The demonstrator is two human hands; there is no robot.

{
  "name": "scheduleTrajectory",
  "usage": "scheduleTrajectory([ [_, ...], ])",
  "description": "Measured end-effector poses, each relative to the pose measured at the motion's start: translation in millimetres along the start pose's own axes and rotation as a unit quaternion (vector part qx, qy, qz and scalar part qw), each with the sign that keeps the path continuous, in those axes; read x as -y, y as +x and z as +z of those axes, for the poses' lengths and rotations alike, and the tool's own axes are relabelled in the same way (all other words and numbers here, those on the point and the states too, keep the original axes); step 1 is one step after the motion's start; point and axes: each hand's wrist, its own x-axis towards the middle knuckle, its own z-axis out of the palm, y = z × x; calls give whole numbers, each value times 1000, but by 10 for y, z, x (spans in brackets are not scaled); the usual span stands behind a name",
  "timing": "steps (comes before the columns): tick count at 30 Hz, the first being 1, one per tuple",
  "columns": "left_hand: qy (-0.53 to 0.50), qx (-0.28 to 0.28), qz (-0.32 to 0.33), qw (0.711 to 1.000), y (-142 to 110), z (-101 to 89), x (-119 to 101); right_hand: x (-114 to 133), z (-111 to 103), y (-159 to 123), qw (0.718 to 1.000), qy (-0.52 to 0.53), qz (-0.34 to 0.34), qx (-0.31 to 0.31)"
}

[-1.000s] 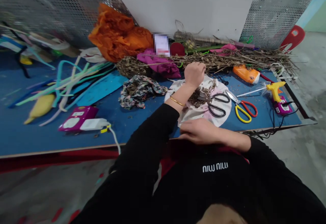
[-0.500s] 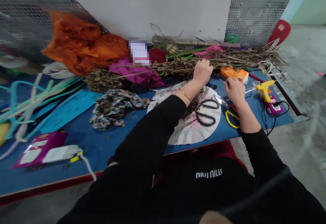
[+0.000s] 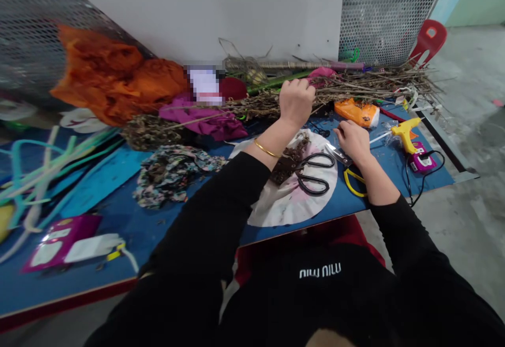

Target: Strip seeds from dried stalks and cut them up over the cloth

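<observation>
My left hand, a gold bangle on its wrist, is closed above the front of a heap of dried stems. Its curled fingers face away, so whatever they hold is hidden. My right hand is also closed, beside the blades of yellow-handled scissors; its grip is hidden too. Between my arms lies a round whitish cloth with pink stains. Black-handled scissors and a brown clump of dried plant bits rest on it.
An orange packet and a yellow glue gun lie right, near a purple-and-white box with a black cable. Left are patterned cloth, orange fabric, pale tubes and another purple box. A white panel stands behind.
My left hand has lifted and drawn back to the left from the dried stems, uncovering more of the brown clump. My right hand stays beside the yellow-handled scissors. The view has shifted slightly.
</observation>
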Motion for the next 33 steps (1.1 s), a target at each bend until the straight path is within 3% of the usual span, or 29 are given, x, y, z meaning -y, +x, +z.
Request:
scheduleTrajectory([
  [10, 12, -76, -26, 997, -272, -531, 474, -41, 24, 24, 997, 41, 7, -65],
  [20, 54, -135, -118, 982, -1014, -1140, 587, -218, 191, 111, 989, 78, 22, -124],
  [25, 30, -197, -189, 962, -1381, -1101, 783, -585, 145, 432, 973, 68, 129, -181],
  [29, 17, -202, -218, 955, -1519, -972, 900, -866, -42, 920, 967, 11, 224, -123],
  [33, -10, -190, -228, 955, -1559, -919, 920, -921, -103, 1332, 962, -21, 269, -52],
])
